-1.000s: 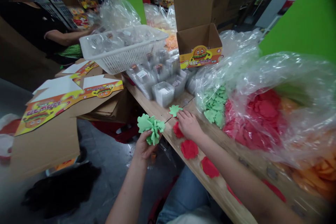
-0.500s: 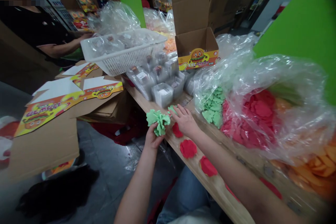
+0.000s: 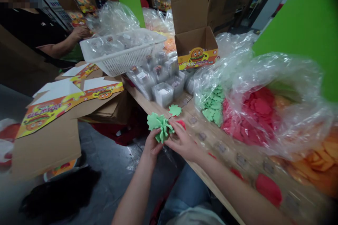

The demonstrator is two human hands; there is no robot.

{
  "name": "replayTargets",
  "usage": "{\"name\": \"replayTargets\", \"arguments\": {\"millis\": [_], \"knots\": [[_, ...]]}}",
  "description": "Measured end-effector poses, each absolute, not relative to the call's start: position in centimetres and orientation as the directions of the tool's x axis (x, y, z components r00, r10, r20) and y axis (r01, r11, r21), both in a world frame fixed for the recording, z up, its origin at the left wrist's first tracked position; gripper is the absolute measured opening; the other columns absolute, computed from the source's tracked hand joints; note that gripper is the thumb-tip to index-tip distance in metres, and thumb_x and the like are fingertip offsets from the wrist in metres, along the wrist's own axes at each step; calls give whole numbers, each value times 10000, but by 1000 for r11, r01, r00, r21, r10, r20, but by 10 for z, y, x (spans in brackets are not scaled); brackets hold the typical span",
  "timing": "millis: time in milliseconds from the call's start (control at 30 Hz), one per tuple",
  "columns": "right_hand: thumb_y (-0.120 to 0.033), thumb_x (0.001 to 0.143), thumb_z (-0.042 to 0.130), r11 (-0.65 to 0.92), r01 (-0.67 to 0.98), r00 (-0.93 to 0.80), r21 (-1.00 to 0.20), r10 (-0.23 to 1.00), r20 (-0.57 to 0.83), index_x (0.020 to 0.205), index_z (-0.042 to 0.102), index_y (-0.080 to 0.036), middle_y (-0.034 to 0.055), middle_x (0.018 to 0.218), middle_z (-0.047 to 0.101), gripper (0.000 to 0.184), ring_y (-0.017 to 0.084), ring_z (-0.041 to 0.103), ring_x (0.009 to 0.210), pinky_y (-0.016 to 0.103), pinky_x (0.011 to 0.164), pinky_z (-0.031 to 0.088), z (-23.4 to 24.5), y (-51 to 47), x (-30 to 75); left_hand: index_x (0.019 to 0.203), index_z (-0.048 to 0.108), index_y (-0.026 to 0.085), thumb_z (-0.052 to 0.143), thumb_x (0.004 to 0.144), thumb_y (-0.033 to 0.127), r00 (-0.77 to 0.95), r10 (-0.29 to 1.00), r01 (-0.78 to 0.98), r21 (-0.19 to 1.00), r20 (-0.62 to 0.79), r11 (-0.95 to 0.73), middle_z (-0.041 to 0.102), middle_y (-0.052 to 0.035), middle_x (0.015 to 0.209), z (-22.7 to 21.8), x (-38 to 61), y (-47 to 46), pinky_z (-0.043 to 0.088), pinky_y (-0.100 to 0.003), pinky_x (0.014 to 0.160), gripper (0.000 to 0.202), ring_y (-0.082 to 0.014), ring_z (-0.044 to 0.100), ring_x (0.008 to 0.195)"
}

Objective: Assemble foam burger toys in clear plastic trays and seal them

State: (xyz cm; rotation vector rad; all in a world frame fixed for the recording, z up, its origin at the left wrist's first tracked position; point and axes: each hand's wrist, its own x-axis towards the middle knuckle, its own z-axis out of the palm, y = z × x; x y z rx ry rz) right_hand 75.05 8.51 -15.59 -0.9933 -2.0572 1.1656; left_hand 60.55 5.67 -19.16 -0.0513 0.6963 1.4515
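Observation:
My left hand (image 3: pixel 152 145) is closed round a bunch of green leaf-shaped foam pieces (image 3: pixel 159 124), held just off the near edge of the wooden table (image 3: pixel 211 179). My right hand (image 3: pixel 182 143) has its fingers pinched at the right side of that bunch. A single green piece (image 3: pixel 175 110) lies flat on the table just beyond. A red foam piece (image 3: pixel 181 123) shows partly behind my right hand, and another red piece (image 3: pixel 268 188) lies further right along the table.
Clear plastic bags hold green pieces (image 3: pixel 212 105), red pieces (image 3: pixel 257 112) and orange pieces (image 3: pixel 320 165). Small clear boxes (image 3: pixel 164 94), a white basket (image 3: pixel 121 51), an open burger-print carton (image 3: pixel 196 44) and flat cartons (image 3: pixel 68 98) stand around. Another person's arm (image 3: pixel 60 44) is at the far left.
My right hand left the single green piece on the table and came back to the bunch. My left hand brought the bunch closer to the table edge.

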Motion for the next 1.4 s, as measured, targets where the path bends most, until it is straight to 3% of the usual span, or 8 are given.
{"name": "replayTargets", "arguments": {"millis": [167, 267, 467, 633, 833, 1033, 1233, 1400], "knots": [[-437, 768, 550, -347, -149, -370, -926, 888, -273, 989, 577, -178, 62, 969, 622, 342, 188, 584, 883, 371, 817, 461, -165, 72, 758, 859, 601, 111, 562, 636, 90, 70, 879, -871, 401, -472, 284, 677, -64, 759, -183, 610, 38, 545, -296, 663, 228, -187, 654, 700], [-450, 706, 612, -458, -231, -254, -858, 880, -401, 875, 589, -177, 25, 837, 624, 322, 143, 577, 739, 283, 673, 477, -173, 88, 780, 894, 598, 125, 589, 628, 93, 9, 867, -848, 455, -499, 271, 672, -50, 766, -189, 600, 27, 545, -281, 618, 268, -180, 651, 684], [-376, 730, 572, -205, 240, -344, -949, 896, -281, 914, 612, -191, -11, 727, 595, 264, 106, 519, 609, 206, 517, 397, -176, 117, 793, 958, 608, 151, 668, 565, 44, -91, 870, -770, 588, -485, 247, 670, -40, 774, -210, 581, 2, 530, -249, 593, 412, -175, 644, 671], [-208, 720, 576, 211, 515, -422, -831, 906, -32, 986, 604, -191, 8, 812, 596, 267, 136, 522, 715, 282, 694, 416, -192, 129, 771, 957, 622, 106, 664, 615, 116, 10, 904, -568, 742, -426, 356, 657, -96, 834, -210, 573, -6, 526, -296, 626, 345, -193, 630, 697], [-122, 715, 572, 351, 600, -435, -719, 897, 76, 1047, 594, -171, 63, 959, 573, 336, 175, 504, 911, 322, 847, 375, -204, 132, 775, 1317, 367, 232, 662, 606, 95, 343, 864, -359, 798, -369, 483, 609, -86, 1043, -186, 574, 14, 494, -279, 665, 781, -183, 602, 804], [-186, 786, 530, 359, 642, -381, -678, 916, 124, 1028, 604, -150, 50, 843, 580, 256, 146, 527, 748, 269, 702, 428, -191, 135, 782, 1357, 299, 249, 641, 619, 97, 410, 843, -358, 789, -348, 499, 603, -74, 1069, -186, 577, 34, 461, -286, 744, 827, -185, 582, 861], [-198, 856, 446, 705, 631, -637, -323, 709, 302, 994, 622, -194, 73, 881, 586, 224, 191, 483, 898, 330, 844, 390, -192, 112, 774, 1388, 204, 257, 647, 605, 97, 409, 846, -367, 786, -343, 497, 580, -85, 1126, -192, 576, 31, 453, -290, 769, 914, -191, 575, 891], [-162, 843, 422, 706, 597, -645, -379, 704, 295, 1103, 568, -160, 78, 1003, 585, 299, 185, 467, 989, 323, 922, 369, -199, 97, 787, 1386, 190, 284, 648, 588, 90, 474, 811, -243, 834, -343, 495, 461, -75, 1299, -188, 574, 41, 437, -296, 823, 940, -207, 525, 1027]]}}
